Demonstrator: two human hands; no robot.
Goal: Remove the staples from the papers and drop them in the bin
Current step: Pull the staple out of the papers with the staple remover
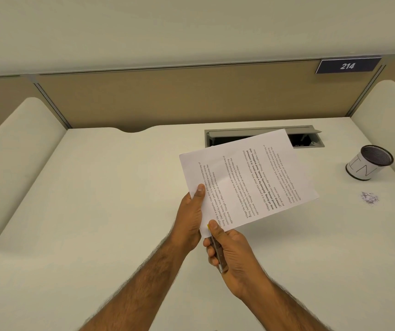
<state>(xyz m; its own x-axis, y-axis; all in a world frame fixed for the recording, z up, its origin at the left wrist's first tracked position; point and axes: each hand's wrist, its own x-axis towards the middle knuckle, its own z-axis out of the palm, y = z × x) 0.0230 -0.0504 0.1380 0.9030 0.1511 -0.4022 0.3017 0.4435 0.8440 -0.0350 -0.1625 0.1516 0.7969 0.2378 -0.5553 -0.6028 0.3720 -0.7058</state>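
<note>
— Two bare forearms come in from the near edge, and they meet just past the middle of the desk (96, 211). What is each hand doing?

— Left hand (190, 218) pinches the papers (246, 177) at their near left edge, thumb on top of the printed face, fingers hidden behind the sheet. Right hand (230, 252) is curled tight around a slim tool (216, 250), thumb pressed along it; its yellowish tip touches the near corner of the papers, just beside the left thumb.

— Is that a staple remover?

— Cannot tell. It is narrow, dark and partly see-through, mostly buried in the fist. No staple is sharp enough to make out either.

— How do the papers sit?

— Held up off the desk, tilted, with the text lines running away from the viewer. Their far edge overlaps a grey cable hatch (308, 137) set into the desk, lid raised.

— And the bin?

— Far right of the desk: a small round mesh bin (368, 163) wrapped in white paper with hand-drawn letters, leaning over somewhat, well apart from both hands. Nearer than it lies a little heap of silvery bits (369, 198), too blurred to name for certain.

— Anything else?

— White dividers at left and right, a tan back panel, and a dark plate (348, 65) reading 214 at its top right.
</note>
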